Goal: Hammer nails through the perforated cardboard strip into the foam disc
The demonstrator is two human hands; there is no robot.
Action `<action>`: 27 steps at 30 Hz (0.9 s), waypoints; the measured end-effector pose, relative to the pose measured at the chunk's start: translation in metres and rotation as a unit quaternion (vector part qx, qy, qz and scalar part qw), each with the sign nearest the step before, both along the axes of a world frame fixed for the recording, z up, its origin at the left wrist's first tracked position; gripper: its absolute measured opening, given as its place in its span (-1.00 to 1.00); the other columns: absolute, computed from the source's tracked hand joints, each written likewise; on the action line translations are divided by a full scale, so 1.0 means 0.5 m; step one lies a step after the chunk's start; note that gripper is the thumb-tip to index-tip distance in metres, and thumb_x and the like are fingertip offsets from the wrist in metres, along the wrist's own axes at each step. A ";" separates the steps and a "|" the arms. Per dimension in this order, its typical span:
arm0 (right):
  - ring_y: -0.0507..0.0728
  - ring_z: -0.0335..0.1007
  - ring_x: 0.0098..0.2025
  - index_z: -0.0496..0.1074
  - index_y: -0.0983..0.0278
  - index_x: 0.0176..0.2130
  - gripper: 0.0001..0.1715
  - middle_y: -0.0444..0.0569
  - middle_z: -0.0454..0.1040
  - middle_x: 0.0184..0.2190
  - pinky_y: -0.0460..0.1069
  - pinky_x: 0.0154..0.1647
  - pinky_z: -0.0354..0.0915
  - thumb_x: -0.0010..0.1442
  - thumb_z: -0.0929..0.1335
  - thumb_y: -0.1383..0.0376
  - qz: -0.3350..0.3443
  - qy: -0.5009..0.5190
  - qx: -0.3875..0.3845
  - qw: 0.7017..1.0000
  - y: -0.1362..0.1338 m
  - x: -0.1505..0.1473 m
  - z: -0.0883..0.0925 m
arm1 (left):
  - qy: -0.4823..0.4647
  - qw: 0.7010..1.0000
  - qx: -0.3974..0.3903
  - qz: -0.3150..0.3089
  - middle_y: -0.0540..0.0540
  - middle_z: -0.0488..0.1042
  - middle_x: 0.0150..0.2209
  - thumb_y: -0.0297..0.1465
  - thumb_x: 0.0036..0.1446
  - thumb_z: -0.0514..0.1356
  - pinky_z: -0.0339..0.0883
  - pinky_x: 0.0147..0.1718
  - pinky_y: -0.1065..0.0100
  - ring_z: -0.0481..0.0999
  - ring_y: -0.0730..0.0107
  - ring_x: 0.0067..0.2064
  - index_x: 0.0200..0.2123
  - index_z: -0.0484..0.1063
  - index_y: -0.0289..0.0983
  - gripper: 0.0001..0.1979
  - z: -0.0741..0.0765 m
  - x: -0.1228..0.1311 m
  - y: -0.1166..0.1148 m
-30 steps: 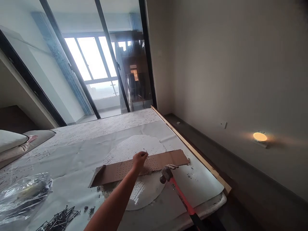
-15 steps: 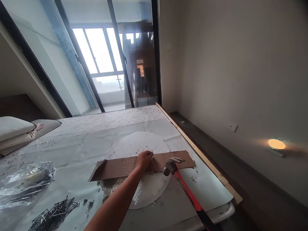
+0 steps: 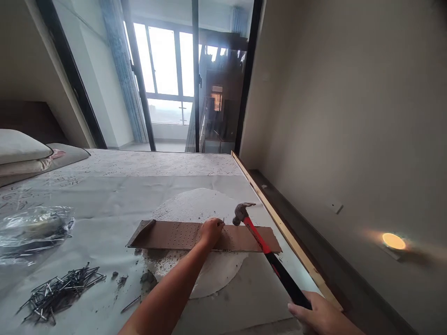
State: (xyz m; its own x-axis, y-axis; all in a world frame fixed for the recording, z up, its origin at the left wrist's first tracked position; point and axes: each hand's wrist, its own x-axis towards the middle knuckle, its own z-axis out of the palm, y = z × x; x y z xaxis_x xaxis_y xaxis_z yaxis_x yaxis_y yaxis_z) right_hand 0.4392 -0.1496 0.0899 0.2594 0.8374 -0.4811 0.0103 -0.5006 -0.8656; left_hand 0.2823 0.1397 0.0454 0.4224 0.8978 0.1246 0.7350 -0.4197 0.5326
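A brown board (image 3: 244, 238) with rows of small holes lies across a round white disc (image 3: 223, 274) on the covered surface. My left hand (image 3: 210, 231) rests over the board's middle, its fingers pinching a thin upright nail (image 3: 223, 221). At the lower right, my right hand (image 3: 316, 311) is wrapped round the black grip of a claw hammer (image 3: 256, 235). The hammer's head is raised just right of my left hand, apart from the nail.
A pile of nails (image 3: 63, 291) lies at the lower left, below a clear plastic bag (image 3: 38, 230). Grey crumbs and a loose nail (image 3: 131, 304) are near my left forearm. A wooden strip (image 3: 279, 221) edges the surface's right side; folded bedding (image 3: 23, 149) sits far left.
The hammer head has moved up and slightly left, and my right hand has come into view on the handle. My left hand stays at the board. The camera view has shifted.
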 end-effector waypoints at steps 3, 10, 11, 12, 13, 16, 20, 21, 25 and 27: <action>-0.11 -0.09 -0.79 0.23 0.28 -0.38 -0.58 -0.38 0.00 -0.80 -0.17 -0.77 0.01 0.00 0.34 -0.01 0.064 -0.010 -0.001 0.998 0.052 -0.009 0.035 | -0.008 1.000 0.000 -0.002 -0.11 0.55 -0.20 -0.29 0.09 0.09 0.16 -0.31 0.37 0.47 0.27 -0.20 -0.29 0.54 -0.21 -0.75 -0.002 -0.004 -0.004; -0.13 -0.12 -0.81 0.12 0.23 -0.40 -0.55 -0.39 0.04 -0.77 -0.18 -0.81 -0.07 0.03 0.28 -0.07 0.092 -0.023 -0.003 0.995 0.088 -0.029 0.059 | -0.027 1.000 -0.012 0.006 -0.13 0.55 -0.19 -0.30 0.06 0.10 0.15 -0.30 0.37 0.46 0.27 -0.19 -0.29 0.55 -0.22 -0.75 -0.013 -0.004 -0.003; -0.13 -0.11 -0.81 0.12 0.23 -0.40 -0.56 -0.39 0.04 -0.78 -0.18 -0.81 -0.06 0.03 0.28 -0.06 0.095 -0.030 -0.011 0.995 0.092 -0.034 0.054 | -0.029 0.999 -0.012 0.007 -0.14 0.55 -0.20 -0.30 0.06 0.10 0.15 -0.30 0.37 0.46 0.27 -0.20 -0.29 0.55 -0.22 -0.75 -0.015 -0.003 -0.003; -0.13 -0.11 -0.82 0.12 0.23 -0.40 -0.56 -0.40 0.02 -0.79 -0.18 -0.81 -0.05 0.03 0.28 -0.06 0.101 -0.033 -0.024 0.994 0.096 -0.038 0.049 | -0.029 0.999 -0.010 0.008 -0.15 0.55 -0.20 -0.30 0.06 0.09 0.15 -0.30 0.37 0.46 0.27 -0.21 -0.30 0.55 -0.23 -0.74 -0.017 -0.003 -0.003; -0.13 -0.11 -0.82 0.13 0.24 -0.40 -0.56 -0.41 0.01 -0.80 -0.19 -0.81 -0.05 0.01 0.29 -0.06 0.107 -0.032 -0.036 0.993 0.100 -0.042 0.045 | -0.028 1.000 -0.009 0.008 -0.15 0.55 -0.22 -0.31 0.06 0.08 0.16 -0.31 0.36 0.46 0.27 -0.21 -0.31 0.55 -0.24 -0.74 -0.019 -0.003 -0.003; -0.14 -0.14 -0.82 0.13 0.23 -0.41 -0.54 -0.42 -0.02 -0.79 -0.19 -0.81 -0.07 -0.02 0.30 -0.06 0.108 -0.026 -0.034 0.993 0.102 -0.046 0.044 | -0.025 1.000 -0.007 -0.001 -0.17 0.55 -0.23 -0.33 0.06 0.08 0.16 -0.29 0.35 0.47 0.25 -0.22 -0.32 0.56 -0.24 -0.74 -0.023 -0.003 -0.003; -0.13 -0.16 -0.82 0.13 0.24 -0.39 -0.56 -0.42 -0.02 -0.80 -0.18 -0.82 -0.08 0.01 0.28 -0.06 0.082 -0.053 0.010 0.995 0.094 -0.039 0.056 | -0.026 1.000 -0.012 -0.007 -0.18 0.55 -0.19 -0.33 0.06 0.09 0.17 -0.23 0.35 0.46 0.25 -0.18 -0.28 0.55 -0.23 -0.75 -0.022 -0.003 -0.003; -0.13 -0.15 -0.82 0.14 0.24 -0.37 -0.57 -0.41 -0.01 -0.80 -0.18 -0.81 -0.08 0.03 0.27 -0.05 0.080 -0.053 0.004 0.995 0.094 -0.038 0.056 | -0.024 1.000 -0.014 -0.005 -0.18 0.54 -0.19 -0.33 0.06 0.09 0.18 -0.23 0.35 0.46 0.25 -0.18 -0.29 0.55 -0.23 -0.75 -0.022 -0.004 -0.003; -0.14 -0.12 -0.79 0.14 0.25 -0.42 -0.58 -0.40 -0.01 -0.79 -0.18 -0.76 -0.11 0.01 0.31 -0.02 0.120 -0.038 -0.030 0.992 0.099 -0.044 0.044 | -0.018 1.000 -0.014 -0.001 -0.18 0.55 -0.22 -0.34 0.06 0.08 0.19 -0.25 0.35 0.47 0.24 -0.19 -0.31 0.56 -0.24 -0.74 -0.019 -0.005 -0.006; -0.14 -0.12 -0.78 0.14 0.25 -0.44 -0.57 -0.39 -0.02 -0.78 -0.17 -0.75 -0.12 -0.01 0.32 -0.03 0.130 -0.047 -0.022 0.990 0.099 -0.046 0.047 | -0.018 1.000 -0.009 -0.006 -0.17 0.55 -0.22 -0.35 0.06 0.08 0.19 -0.26 0.35 0.47 0.24 -0.20 -0.31 0.56 -0.24 -0.75 -0.018 -0.006 -0.007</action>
State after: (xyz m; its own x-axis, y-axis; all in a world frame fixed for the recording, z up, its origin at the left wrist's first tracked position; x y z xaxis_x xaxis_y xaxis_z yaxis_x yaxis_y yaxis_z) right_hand 0.4162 -0.1003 0.1134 0.0834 0.8608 -0.5021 0.2224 -0.5073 -0.8326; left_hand 0.2794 0.1361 0.0364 0.4294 0.8945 0.1241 0.7103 -0.4194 0.5653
